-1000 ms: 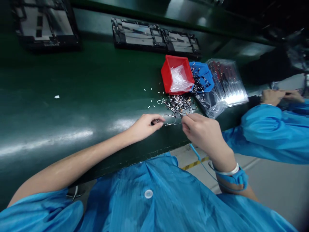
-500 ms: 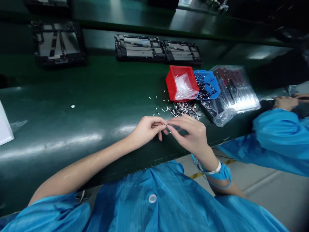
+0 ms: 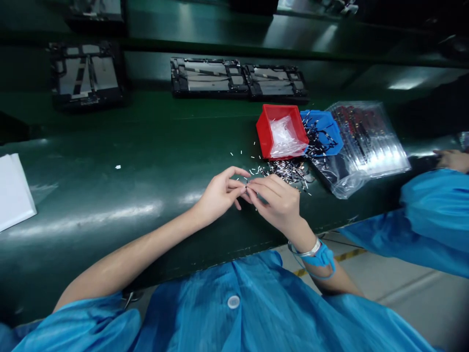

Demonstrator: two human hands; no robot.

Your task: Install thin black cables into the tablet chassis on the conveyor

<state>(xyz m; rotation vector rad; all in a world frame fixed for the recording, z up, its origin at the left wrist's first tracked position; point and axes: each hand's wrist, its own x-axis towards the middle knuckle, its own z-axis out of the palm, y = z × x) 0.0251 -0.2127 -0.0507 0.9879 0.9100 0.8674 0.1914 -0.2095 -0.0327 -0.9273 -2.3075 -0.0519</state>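
My left hand [image 3: 220, 194] pinches a tiny dark piece [image 3: 246, 184] between thumb and fingertips, over the near part of the green bench. Opposite it, my right hand [image 3: 279, 199] grips the same piece in a fingertip pinch. The piece is too small to name. Just beyond my right hand lies a loose pile of small black and silver strips [image 3: 287, 171], with white slivers scattered to its left. A red bin [image 3: 264, 134] with clear plastic bags [image 3: 284, 139] stands behind the pile. Against its right side sits a blue bin [image 3: 336, 131] holding black strips.
A clear plastic tray [image 3: 390, 159] of parts lies right of the bins. Open device frames [image 3: 208, 78] line the back, another [image 3: 88, 76] at left. A white block [image 3: 14, 193] lies at the left edge. A co-worker's blue sleeve [image 3: 432, 205] and hand [image 3: 454, 160] are at right.
Both hands have shifted slightly left, still together at the fingertips. My left index finger has lifted away from the pinch. The camera view has moved a little.
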